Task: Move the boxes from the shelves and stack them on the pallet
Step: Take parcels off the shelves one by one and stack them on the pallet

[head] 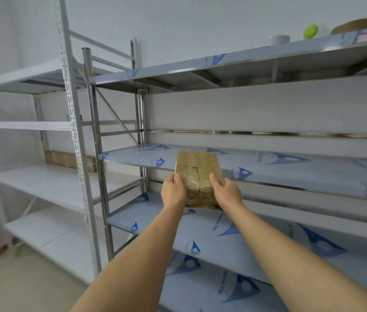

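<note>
Brown box (197,174) clasped between both hands, left hand (173,192) and right hand (226,192) grip curled round its sides

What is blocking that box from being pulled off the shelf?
Nothing visible. The left hand and right hand grip the box by its sides at the shelf's open front edge. The pallet is out of view.

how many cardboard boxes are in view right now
2. A tape-wrapped brown cardboard box held between the left hand and right hand, and a flat brown cardboard box on the white shelf. Others may be hidden.
</note>
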